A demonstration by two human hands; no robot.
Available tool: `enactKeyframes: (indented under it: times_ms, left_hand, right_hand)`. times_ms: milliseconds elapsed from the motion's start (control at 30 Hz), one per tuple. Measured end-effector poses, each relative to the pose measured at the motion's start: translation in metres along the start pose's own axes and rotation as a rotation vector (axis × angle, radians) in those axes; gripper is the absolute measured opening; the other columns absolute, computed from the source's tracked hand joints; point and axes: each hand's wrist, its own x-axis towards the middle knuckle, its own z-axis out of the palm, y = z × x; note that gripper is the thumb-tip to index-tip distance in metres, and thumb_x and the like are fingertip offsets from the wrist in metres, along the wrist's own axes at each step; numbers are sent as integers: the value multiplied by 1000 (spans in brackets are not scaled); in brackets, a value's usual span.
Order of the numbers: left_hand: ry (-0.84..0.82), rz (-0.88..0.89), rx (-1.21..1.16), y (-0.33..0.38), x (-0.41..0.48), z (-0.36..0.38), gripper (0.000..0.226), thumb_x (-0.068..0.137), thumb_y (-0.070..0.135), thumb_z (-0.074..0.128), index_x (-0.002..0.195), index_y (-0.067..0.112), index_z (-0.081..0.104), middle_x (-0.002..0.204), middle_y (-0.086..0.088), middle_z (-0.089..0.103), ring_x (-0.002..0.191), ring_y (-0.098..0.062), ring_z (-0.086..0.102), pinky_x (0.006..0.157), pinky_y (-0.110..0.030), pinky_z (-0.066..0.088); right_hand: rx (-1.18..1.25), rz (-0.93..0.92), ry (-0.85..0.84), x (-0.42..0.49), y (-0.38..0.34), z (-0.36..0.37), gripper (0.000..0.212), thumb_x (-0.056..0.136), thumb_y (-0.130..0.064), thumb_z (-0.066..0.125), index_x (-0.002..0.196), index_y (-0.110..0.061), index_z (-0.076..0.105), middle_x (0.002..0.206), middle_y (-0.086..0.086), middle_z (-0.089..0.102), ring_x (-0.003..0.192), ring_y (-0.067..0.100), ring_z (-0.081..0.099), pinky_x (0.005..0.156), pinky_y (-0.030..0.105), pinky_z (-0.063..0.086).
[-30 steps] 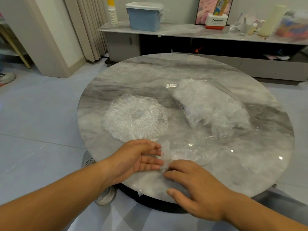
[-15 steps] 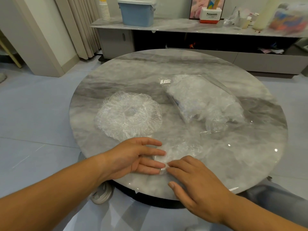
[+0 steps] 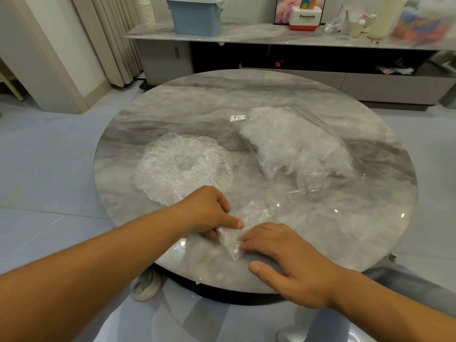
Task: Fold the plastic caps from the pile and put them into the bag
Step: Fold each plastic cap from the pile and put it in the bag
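Head view: left hand (image 3: pixel 204 211) pinches a clear cap (image 3: pixel 230 244), its folds indistinct.

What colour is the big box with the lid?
The storage box is light blue with a pale lid; the head view shows it.

"Panasonic" on white-and-red box (image 3: pixel 305 19)

the left grip (image 3: pixel 206 213) covers the near edge of the pile (image 3: pixel 182 166), its lower fingers hidden behind the cap (image 3: pixel 230 245). caps inside the bag (image 3: pixel 308 154) merge into one uncountable white mass. the blue box (image 3: pixel 195 18) is cut off at top.
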Motion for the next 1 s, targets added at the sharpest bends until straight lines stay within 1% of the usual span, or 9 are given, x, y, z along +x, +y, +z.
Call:
enactKeyframes:
  times_ms: [100, 200, 333, 433, 500, 567, 667, 733, 1000]
  left_hand:
    - [-37, -30, -118, -5, 1, -1, 40, 70, 19, 92, 101, 2, 70, 86, -17, 73, 68, -21, 69, 70, -38, 63]
    - [-79, -25, -301, -10, -2, -3, 38, 78, 12, 85, 107, -7, 70, 93, -21, 74, 77, -24, 71, 75, -36, 61]
    - [-126, -3, -592, -11, -10, -2, 21, 86, 6, 75, 106, 3, 71, 106, -17, 75, 93, -26, 72, 89, -43, 57]
    - [-152, 40, -639, -8, -16, 0, 18, 88, 7, 74, 105, 8, 70, 102, -12, 75, 89, -22, 72, 83, -40, 57]
    - [-178, 62, -626, -8, -20, 2, 19, 89, 7, 72, 108, 6, 69, 106, -15, 75, 93, -27, 72, 87, -45, 57]
    - [-216, 55, -577, -9, -24, 4, 29, 91, 8, 71, 118, 2, 65, 113, -20, 72, 103, -33, 71, 94, -52, 53]
    - [-302, -3, -559, -9, -30, 7, 29, 94, 8, 67, 123, 5, 62, 112, -19, 73, 99, -33, 73, 73, -43, 63]
    - [-333, -41, -560, -8, -33, 9, 27, 96, 8, 64, 123, 8, 61, 111, -18, 74, 95, -37, 74, 65, -39, 64]
    - [-503, -62, -912, -12, -30, -5, 42, 92, 1, 64, 133, 4, 58, 129, -19, 66, 116, -33, 67, 84, -39, 61]
  right_hand:
    - [176, 66, 39, 1, 1, -1, 47, 97, -55, 42, 128, -28, 65, 127, -20, 63, 124, 2, 54, 107, 27, 39]
    - [533, 246, 225, 8, -4, -4, 46, 90, -58, 46, 114, -31, 73, 118, -20, 69, 117, 3, 61, 104, 31, 47]
    - [810, 388, 492, 22, -8, -14, 34, 84, -57, 55, 96, -35, 78, 117, -12, 70, 114, 8, 65, 106, 38, 48]
    - [1058, 474, 423, 28, -10, -24, 38, 88, -55, 54, 102, -30, 79, 124, -6, 71, 121, 14, 64, 110, 44, 46]
    - [1178, 487, 385, 28, -12, -29, 48, 91, -60, 57, 107, -20, 79, 130, -2, 69, 126, 20, 61, 112, 47, 44]
    - [1203, 495, 398, 29, -14, -32, 53, 92, -60, 56, 107, -15, 79, 129, -1, 70, 126, 21, 61, 112, 48, 44]
    - [1114, 463, 457, 30, -14, -34, 53, 87, -54, 50, 102, -13, 80, 121, -1, 74, 121, 17, 63, 107, 48, 48]
    - [1035, 424, 473, 29, -15, -34, 50, 89, -50, 47, 102, -14, 80, 116, -1, 75, 116, 15, 66, 103, 45, 49]
    - [799, 299, 489, 22, -13, -28, 43, 87, -50, 53, 97, -18, 80, 102, -5, 78, 106, 12, 68, 93, 31, 50]
